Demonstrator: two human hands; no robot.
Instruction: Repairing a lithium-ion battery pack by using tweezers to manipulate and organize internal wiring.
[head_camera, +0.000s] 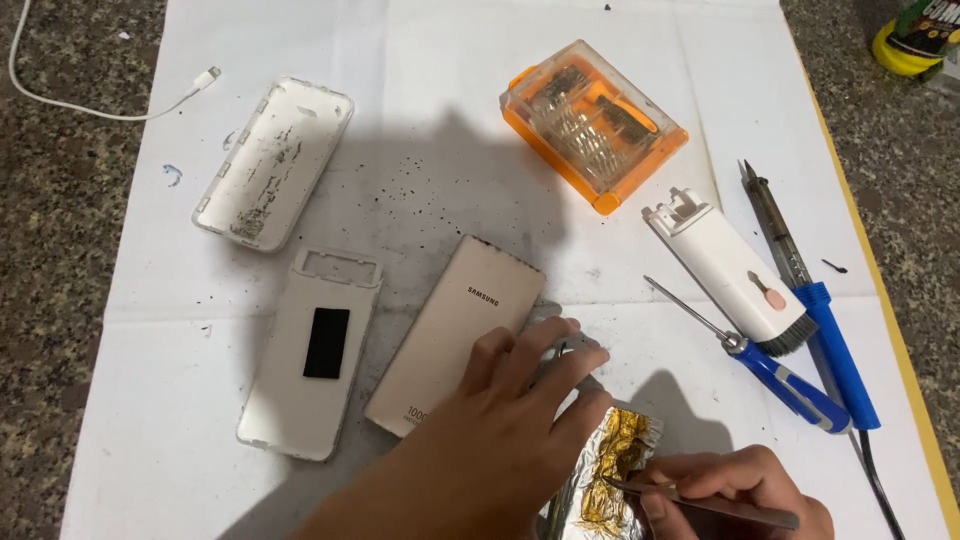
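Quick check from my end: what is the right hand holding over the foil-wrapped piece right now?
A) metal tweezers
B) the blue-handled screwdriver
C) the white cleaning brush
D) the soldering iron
A: the right hand pinches metal tweezers whose tips touch the gold-and-silver foil piece, while the blue-handled screwdriver, soldering iron and white cleaning brush lie untouched on the white sheet.

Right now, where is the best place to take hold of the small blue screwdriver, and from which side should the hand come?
Grip the blue screwdriver by its thick blue handle, coming from above. The thin metal shaft points up-left toward the white cleaning tool, so it gives little to hold. The soldering iron lies close along the handle's right side; probably pinch from the open, near-left side.
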